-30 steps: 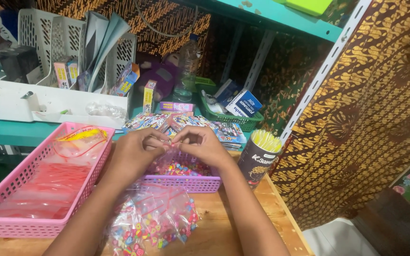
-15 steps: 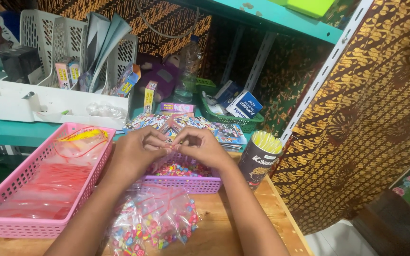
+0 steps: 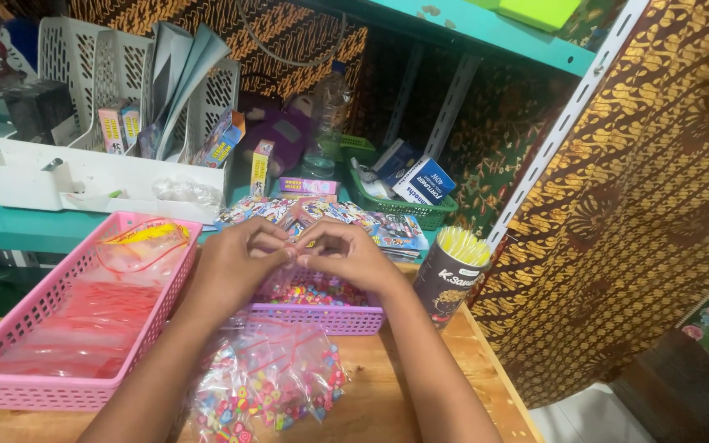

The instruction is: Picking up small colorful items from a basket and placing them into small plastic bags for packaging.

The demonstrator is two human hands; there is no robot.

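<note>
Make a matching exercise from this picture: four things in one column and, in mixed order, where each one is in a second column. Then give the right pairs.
Things
1. pink basket
2. purple basket
3. dark cup
4. filled bags

Places
A. on the wood nearest the camera, between the forearms
B. right of the right hand, holding yellow sticks
C. left of the left hand, holding empty clear bags
D. under both hands, holding small colourful pieces

Pairs: 1-C, 2-D, 3-B, 4-A
</note>
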